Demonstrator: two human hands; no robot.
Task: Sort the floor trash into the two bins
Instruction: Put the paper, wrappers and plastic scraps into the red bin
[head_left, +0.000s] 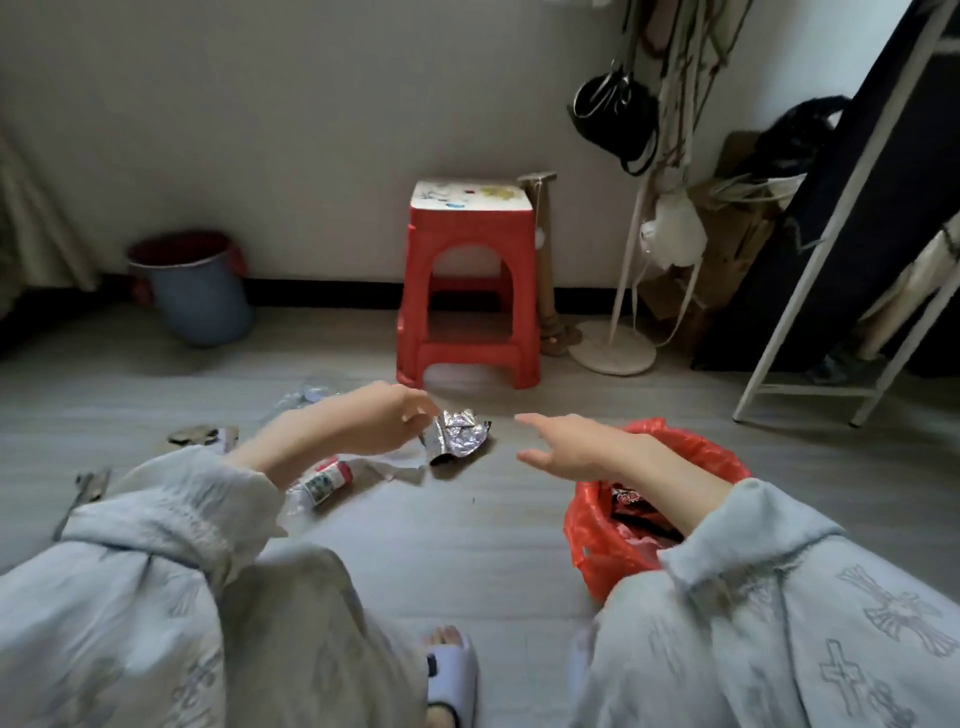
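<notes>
The left hand (371, 418) reaches forward with its fingers curled down, pinching the top edge of a crumpled foil wrapper (457, 434) that hangs just right of its fingertips, its lower end close to the floor (467, 545) or on it. The right hand (576, 447) is stretched out flat and relaxed, fingers straight and pointing left toward the wrapper, thumb apart below them; it holds nothing and stops short of the foil. Under the right wrist sits a red bag (613, 535), open, with dark packaging inside. Below the left wrist lie a small bottle (324, 483) with a red cap and a flat scrap of paper (395, 467). Beyond the left hand lies clear plastic (306, 397); left of the left forearm are cardboard bits (200, 434). Far beyond the left hand, by the wall, stands a blue bin (200, 291).
</notes>
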